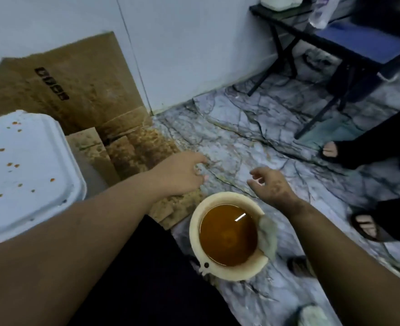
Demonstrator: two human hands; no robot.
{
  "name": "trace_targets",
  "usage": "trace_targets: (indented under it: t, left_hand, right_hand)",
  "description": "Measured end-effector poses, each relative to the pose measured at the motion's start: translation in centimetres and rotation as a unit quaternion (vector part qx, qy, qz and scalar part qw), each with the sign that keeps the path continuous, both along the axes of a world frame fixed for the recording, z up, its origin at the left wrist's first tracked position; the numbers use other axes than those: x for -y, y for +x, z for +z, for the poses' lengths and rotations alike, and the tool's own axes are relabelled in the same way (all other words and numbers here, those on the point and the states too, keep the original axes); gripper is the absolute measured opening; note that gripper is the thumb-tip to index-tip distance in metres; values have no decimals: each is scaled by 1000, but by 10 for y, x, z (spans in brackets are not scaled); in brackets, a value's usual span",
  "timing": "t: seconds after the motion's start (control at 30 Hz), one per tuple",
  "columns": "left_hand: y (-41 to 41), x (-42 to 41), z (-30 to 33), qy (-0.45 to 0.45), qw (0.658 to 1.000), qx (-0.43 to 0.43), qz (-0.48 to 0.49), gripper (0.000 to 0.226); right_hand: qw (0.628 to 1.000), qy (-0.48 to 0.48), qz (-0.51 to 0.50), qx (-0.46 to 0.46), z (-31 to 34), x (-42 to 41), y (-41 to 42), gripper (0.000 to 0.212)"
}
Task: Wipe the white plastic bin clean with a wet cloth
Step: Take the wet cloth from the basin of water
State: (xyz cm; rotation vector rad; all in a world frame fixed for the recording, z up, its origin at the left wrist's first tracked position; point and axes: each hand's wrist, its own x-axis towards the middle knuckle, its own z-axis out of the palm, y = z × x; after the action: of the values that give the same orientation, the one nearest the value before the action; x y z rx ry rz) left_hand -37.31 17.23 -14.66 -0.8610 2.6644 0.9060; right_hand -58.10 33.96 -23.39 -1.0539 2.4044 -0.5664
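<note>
Cardboard (81, 95) behind bin (27, 170); bucket (229, 234) near.

Flattened cardboard (76, 90) leans on wall; sandalled feet (363, 225) nearby.

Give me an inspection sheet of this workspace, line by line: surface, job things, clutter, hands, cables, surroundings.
Surface: marbled grey floor, flattened cardboard against the wall.
Job's things: white bin, speckled with orange spots; cream bucket of brown water; grey cloth draped over its rim.
Clutter: a second grey lump at the bottom edge, unclear.
Hands: left hand and right hand hover over the floor, holding nothing.
Cables: nothing seen.
Surroundings: dark folding table; another person's sandalled feet at right.
</note>
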Motion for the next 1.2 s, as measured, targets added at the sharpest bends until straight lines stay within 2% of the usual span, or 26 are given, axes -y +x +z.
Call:
trace_targets:
  t: [0.13,0.23,0.43,0.57,0.67,0.73,0.83,0.9,0.97,1.1,1.2]
  left_hand:
    - [-55,-42,-39,67,995,40,-68,57]
    - [-72,-66,-68,88,990,58,-89,50]
    - [-54,-60,-115,80,973,161,-145,60]
    - [-55,-51,-114,96,979,142,-111,54]
    - [-54,-51,-115,106,979,139,-106,54]
    - [-52,-51,-114,113,979,135,-101,55]
    - [-49,-50,-104,113,984,109,-80,54]
    - [-47,-49,-95,105,988,89,-74,54]
    - [-46,-50,-81,113,991,54,-56,56]
    - [-40,-53,-28,120,990,-76,2,63]
    - [-23,-42,30,70,981,-178,42,70]
  right_hand:
    - [990,120,-65,28,-60,-56,-20,48]
    - [980,159,-89,86,-97,-82,-16,55]
    - [978,123,-119,117,-136,-97,-5,58]
    - [984,95,-122,93,-146,-93,-7,52]
    - [980,51,-164,96,-151,-95,-11,22]
    - [977,13,-186,101,-149,-97,-13,29]
    - [975,-45,-182,116,-125,-97,-14,28]
    - [979,-87,-154,101,-100,-93,-16,21]
    - [979,-154,-112,77,-70,-85,-18,24]
    - [962,-270,-26,27,13,-52,-14,28]
    - [927,-373,50,-11,89,-21,6,31]
